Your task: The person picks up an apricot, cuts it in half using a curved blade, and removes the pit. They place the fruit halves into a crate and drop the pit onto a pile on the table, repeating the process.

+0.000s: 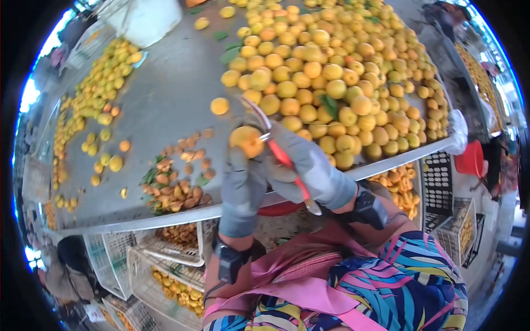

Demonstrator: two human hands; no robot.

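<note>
My gloved left hand (241,185) is closed around an orange-yellow apricot (247,140) just above the table's near edge. In my gloved right hand (309,165) is a red-handled knife (282,153), its curved metal blade pointing up and away beside the fruit. One loose apricot (220,106) lies on the metal table (165,71) just beyond my left hand. A large heap of apricots (331,71) spreads out in front of my right hand. Left of my hands sits a small pile of brown pits (179,190) mixed with green leaves.
Greener fruit (105,77) lies along the table's left side, near a white bucket (146,22). Below the near edge stand white crates (163,287) and a bin of halved apricots (400,187). A black crate (438,182) and red bucket (470,159) are at right.
</note>
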